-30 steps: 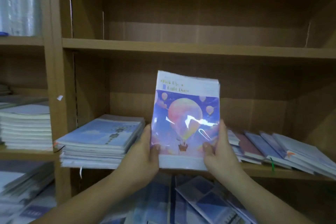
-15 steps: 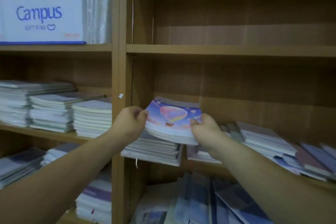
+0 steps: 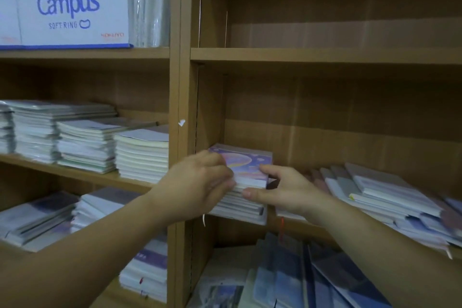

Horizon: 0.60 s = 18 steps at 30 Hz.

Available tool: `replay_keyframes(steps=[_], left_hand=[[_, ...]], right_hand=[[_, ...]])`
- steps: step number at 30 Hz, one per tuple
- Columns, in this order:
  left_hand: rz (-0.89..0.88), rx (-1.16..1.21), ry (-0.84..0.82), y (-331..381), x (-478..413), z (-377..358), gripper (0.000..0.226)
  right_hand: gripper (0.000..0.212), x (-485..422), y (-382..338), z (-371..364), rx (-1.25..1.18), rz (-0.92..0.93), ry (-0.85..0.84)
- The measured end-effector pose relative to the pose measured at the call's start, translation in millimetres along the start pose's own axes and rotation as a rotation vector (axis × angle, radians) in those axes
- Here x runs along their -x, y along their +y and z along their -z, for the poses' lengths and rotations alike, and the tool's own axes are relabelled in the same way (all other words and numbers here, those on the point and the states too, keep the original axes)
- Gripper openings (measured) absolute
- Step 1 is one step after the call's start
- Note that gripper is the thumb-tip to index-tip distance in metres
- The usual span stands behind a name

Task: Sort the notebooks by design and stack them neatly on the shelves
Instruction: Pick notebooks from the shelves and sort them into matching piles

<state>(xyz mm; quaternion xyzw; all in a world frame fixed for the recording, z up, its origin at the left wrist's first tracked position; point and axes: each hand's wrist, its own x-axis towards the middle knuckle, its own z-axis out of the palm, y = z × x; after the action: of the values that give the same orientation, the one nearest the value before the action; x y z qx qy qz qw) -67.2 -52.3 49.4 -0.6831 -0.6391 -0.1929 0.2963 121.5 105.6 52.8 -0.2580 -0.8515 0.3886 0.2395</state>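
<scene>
both arms stretched forward, left hand [image 3: 200, 180] curled over the left edge of the balloon notebook [image 3: 250, 162], probably gripping, bit blurry, right hand [image 3: 282, 190] pinching its front right corner, notebook flat atop the stack [image 3: 240, 205] at the shelf's left end, white box [image 3: 72, 10] reads "Campus SOFT RING"

Purple balloon-cover notebooks [image 3: 247, 162] lie flat atop a stack [image 3: 241, 205] of pale notebooks.

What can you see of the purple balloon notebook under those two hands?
The balloon notebook has a glossy purple cover with a pink hot-air balloon and a white band at its near edge. It lies cover up on top of a stack at the left end of a wooden shelf. The left hand grips its left edge; the right hand pinches its right corner.
</scene>
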Motion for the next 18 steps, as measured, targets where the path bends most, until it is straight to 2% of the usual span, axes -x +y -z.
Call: replay_keyframes(steps=[5,9,13,18], left_hand=[[0.077,-0.069,-0.086,4.9,-4.8,-11.8,0.041],[0.138,-0.075,-0.079,14.7,-6.8,-7.1,0.044],[-0.001,-0.032,-0.045,62.5,-21.3,-2.8,0.036],[-0.173,0.174,-0.035,160.1,-60.2,-25.7,0.031]], right_hand=[[0.101,4.6,6.0,-3.4,0.119,0.079,0.114],[0.07,24.7,5.2,22.8,0.347,0.12,0.114],[0.051,68.7,24.5,70.7,0.432,0.093,0.109],[0.026,134.7,71.0,135.9,0.506,0.013,0.186]])
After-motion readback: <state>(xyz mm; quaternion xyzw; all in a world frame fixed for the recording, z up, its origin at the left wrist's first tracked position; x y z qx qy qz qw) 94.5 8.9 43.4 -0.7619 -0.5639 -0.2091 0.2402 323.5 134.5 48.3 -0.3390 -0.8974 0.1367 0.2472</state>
